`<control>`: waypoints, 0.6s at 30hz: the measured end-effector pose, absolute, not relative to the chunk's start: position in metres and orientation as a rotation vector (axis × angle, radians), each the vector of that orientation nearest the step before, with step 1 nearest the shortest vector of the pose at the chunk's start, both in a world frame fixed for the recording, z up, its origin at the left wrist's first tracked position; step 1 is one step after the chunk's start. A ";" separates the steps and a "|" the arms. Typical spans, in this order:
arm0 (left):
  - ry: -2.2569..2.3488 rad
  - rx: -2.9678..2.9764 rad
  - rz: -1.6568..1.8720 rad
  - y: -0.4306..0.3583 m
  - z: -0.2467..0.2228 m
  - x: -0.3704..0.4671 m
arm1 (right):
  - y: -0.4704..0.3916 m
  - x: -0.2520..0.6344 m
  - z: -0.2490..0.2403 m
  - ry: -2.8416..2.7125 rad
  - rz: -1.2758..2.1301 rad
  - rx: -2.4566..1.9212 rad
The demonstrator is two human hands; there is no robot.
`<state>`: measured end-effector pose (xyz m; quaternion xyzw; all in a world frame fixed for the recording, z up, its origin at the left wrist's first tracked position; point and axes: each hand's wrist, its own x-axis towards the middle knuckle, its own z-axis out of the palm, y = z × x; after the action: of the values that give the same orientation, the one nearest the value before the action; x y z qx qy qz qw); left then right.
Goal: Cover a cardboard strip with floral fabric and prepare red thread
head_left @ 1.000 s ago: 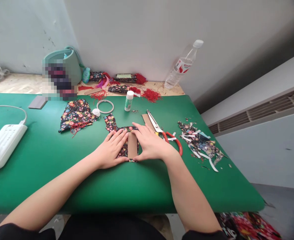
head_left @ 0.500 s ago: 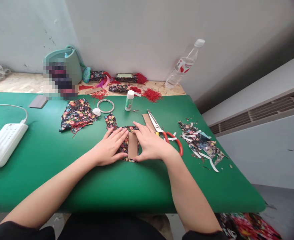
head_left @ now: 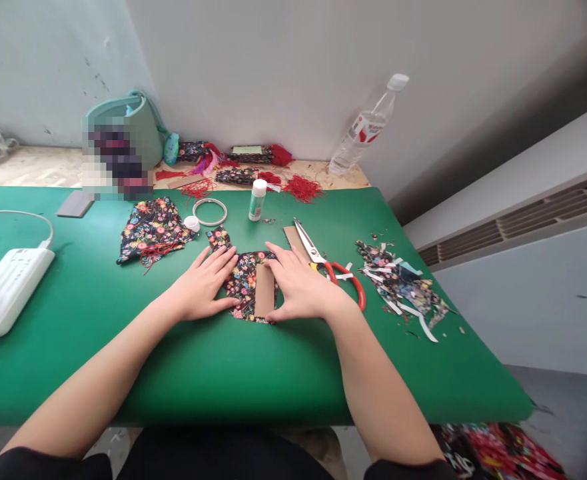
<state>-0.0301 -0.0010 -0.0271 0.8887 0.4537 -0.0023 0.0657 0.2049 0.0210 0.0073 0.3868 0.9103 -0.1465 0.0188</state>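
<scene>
A dark floral fabric piece lies flat on the green mat in front of me. On its right part rests a brown cardboard rectangle. My left hand lies flat with fingers stretched out over the fabric's left edge. At the right edge, my right hand is spread, its thumb and fingertips touching the fabric and the cardboard's edge. A smaller floral strip shows just beyond my left fingers. Red-handled scissors lie beside my right hand, over another cardboard piece.
Fabric and paper scraps lie at right. Further back are a glue stick, a ring-shaped roll, floral fabric and red tassels. A water bottle leans on the wall. A white power strip is at left.
My left hand has slid left across the fabric, away from the cardboard, uncovering more of the floral print. The right hand and the cardboard have stayed in place.
</scene>
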 end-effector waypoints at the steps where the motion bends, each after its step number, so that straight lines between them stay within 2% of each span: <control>1: 1.369 2.674 -0.012 -0.001 -0.027 -0.030 | 0.021 0.205 0.008 2.818 -0.451 1.201; 10: 1.375 2.658 -0.032 -0.002 -0.029 -0.030 | 0.022 0.206 0.004 2.844 -0.476 1.217; 18: 1.272 2.731 0.144 -0.002 -0.019 -0.027 | 0.022 0.204 0.009 2.779 -0.466 1.217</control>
<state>-0.0271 -0.0018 -0.0194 0.9036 0.4211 0.0478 0.0627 0.2038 0.0215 0.0089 0.3964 0.9048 -0.1516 0.0360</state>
